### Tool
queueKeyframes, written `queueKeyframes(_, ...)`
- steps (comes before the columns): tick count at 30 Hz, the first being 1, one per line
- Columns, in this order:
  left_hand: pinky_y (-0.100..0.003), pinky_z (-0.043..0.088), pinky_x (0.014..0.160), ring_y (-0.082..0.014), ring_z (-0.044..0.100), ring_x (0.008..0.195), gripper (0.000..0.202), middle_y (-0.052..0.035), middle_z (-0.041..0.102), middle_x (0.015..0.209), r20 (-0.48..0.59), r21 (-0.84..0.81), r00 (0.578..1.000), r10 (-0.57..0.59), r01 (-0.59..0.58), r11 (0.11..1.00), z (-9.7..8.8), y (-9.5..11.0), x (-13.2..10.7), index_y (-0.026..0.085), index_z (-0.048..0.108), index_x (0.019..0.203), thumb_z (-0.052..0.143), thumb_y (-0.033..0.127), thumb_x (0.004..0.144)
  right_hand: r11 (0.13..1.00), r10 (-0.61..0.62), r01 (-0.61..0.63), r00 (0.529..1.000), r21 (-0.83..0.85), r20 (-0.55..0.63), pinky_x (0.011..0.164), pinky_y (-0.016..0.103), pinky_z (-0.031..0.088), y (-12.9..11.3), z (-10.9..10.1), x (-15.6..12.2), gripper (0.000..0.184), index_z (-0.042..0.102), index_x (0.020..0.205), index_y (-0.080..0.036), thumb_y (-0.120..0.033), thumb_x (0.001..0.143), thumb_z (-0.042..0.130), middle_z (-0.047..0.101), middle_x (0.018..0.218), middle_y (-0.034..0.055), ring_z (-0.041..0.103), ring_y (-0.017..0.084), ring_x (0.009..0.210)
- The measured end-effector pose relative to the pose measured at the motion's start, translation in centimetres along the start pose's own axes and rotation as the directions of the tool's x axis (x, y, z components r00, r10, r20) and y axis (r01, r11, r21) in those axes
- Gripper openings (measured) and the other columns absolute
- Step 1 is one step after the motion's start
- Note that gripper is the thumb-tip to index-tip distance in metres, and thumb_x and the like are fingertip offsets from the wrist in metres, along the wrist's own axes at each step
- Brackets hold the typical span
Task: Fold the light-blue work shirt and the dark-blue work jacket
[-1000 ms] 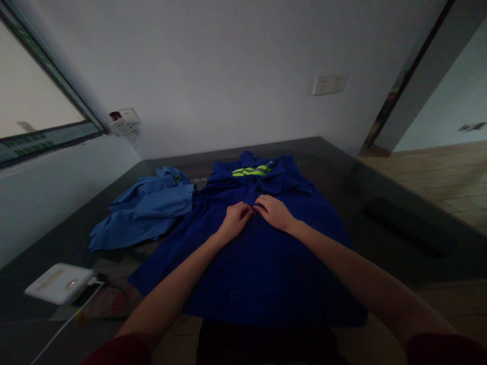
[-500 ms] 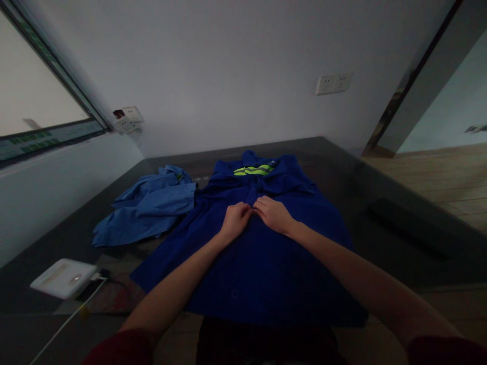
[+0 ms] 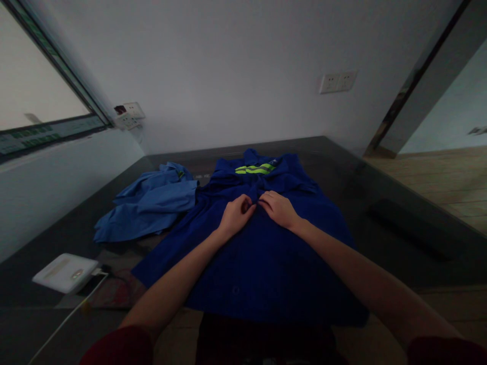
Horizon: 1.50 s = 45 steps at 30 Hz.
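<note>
Dark-blue garment lies beneath left hand and right hand, each grip pinched on its cloth.

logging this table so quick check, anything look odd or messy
One thing: the light blue garment lies crumpled on the left, while the dark blue garment is mostly spread out. I see no spill or damage.

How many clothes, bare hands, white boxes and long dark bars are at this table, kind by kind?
Clothes: 2 (dark blue garment, light blue garment)
Bare hands: 2 (left hand, right hand)
White boxes: 1 (white box)
Long dark bars: 1 (dark bar)
Total: 6
</note>
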State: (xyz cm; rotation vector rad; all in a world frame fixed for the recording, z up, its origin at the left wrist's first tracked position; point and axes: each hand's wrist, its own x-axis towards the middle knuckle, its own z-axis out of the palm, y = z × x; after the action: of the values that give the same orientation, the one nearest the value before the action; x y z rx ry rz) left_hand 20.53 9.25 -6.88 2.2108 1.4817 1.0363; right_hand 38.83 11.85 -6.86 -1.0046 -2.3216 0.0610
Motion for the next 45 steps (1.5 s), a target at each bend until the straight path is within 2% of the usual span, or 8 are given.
queueKeyframes(3,-0.021,0.035,0.056,-0.0107,0.05,0.058,0.014,0.0057,0.051,0.064,0.007,-0.04,0.997,-0.077,0.078,0.996,-0.1,0.6,-0.2,0.02,0.052,0.089,0.056,0.032,0.083,0.996,0.075,-0.073,0.996,0.052,-0.039,0.079,0.029,0.043,0.9,-0.2,0.1,0.016,0.06,0.092,-0.018,-0.024,0.093,0.046,0.064,0.092,0.0065,0.057,0.019,0.09)
queueKeyframes(6,-0.022,0.032,0.055,-0.0108,0.049,0.057,0.02,0.0044,0.052,0.062,0.069,-0.034,0.995,-0.076,0.079,0.996,-0.4,0.9,-0.2,0.019,0.052,0.076,0.051,0.037,0.086,0.99,0.106,-0.1,0.993,0.101,-0.05,0.081,0.03,0.043,1.5,-0.3,0.2,0.016,0.061,0.092,-0.018,-0.024,0.093,0.046,0.064,0.092,0.0068,0.058,0.02,0.091)
queueKeyframes(14,-0.024,0.025,0.051,-0.0117,0.045,0.052,0.036,0.0022,0.05,0.055,0.373,0.104,0.926,-0.058,0.021,0.994,-1.9,1.6,0.0,0.018,0.051,0.058,0.049,0.04,0.086,0.969,0.185,-0.164,0.977,0.186,-0.105,0.08,0.031,0.043,3.4,-0.3,0.7,0.016,0.062,0.09,-0.018,-0.026,0.091,0.047,0.066,0.092,0.0071,0.059,0.02,0.088)
queueKeyframes(23,-0.024,0.029,0.051,-0.0154,0.056,0.06,0.021,-0.0003,0.063,0.068,0.355,0.193,0.924,-0.143,0.077,0.978,-1.5,2.2,-1.9,0.021,0.06,0.075,0.057,0.04,0.081,0.93,0.361,-0.347,0.923,0.121,-0.133,0.074,0.031,0.044,6.2,-1.2,0.8,0.018,0.064,0.087,-0.015,-0.024,0.089,0.049,0.068,0.088,0.009,0.061,0.022,0.081)
queueKeyframes(29,-0.023,0.035,0.054,-0.0148,0.059,0.063,0.01,0.0009,0.064,0.07,0.284,0.086,0.952,-0.116,0.096,0.992,-0.7,1.7,-2.5,0.021,0.061,0.085,0.059,0.029,0.08,0.948,0.319,-0.319,0.947,0.011,-0.041,0.089,0.039,0.045,3.8,-3.0,0.7,0.029,0.063,0.112,-0.02,-0.015,0.085,0.053,0.067,0.113,0.0075,0.061,0.025,0.103)
queueKeyframes(34,-0.022,0.041,0.057,-0.0131,0.059,0.058,0.012,0.0027,0.062,0.063,0.248,-0.187,0.962,-0.115,0.164,0.969,-1.0,1.7,-2.4,0.019,0.057,0.082,0.059,0.031,0.081,0.99,0.11,-0.11,0.994,0.086,0.011,0.096,0.041,0.045,0.0,-4.6,0.1,0.039,0.059,0.124,-0.022,-0.014,0.087,0.049,0.059,0.128,0.0059,0.056,0.024,0.116)
queueKeyframes(39,-0.021,0.04,0.055,-0.0122,0.058,0.058,0.014,0.0028,0.063,0.065,0.227,-0.3,0.961,-0.16,0.225,0.927,-1.4,1.6,-2.2,0.018,0.057,0.086,0.059,0.031,0.08,0.985,0.021,-0.063,0.968,0.16,0.25,0.09,0.038,0.047,-1.9,-3.9,-0.9,0.029,0.065,0.112,-0.023,-0.018,0.086,0.054,0.067,0.115,0.0057,0.062,0.023,0.103)
queueKeyframes(45,-0.019,0.038,0.05,-0.009,0.053,0.051,0.018,0.0051,0.057,0.06,0.298,-0.491,0.931,-0.209,0.337,0.803,-1.2,1.5,-1.9,0.017,0.052,0.088,0.06,0.031,0.079,0.937,0.074,-0.151,0.967,0.316,0.243,0.069,0.028,0.044,-1.2,-3.5,-0.7,0.012,0.064,0.09,-0.017,-0.027,0.085,0.059,0.066,0.087,0.0046,0.06,0.016,0.076)
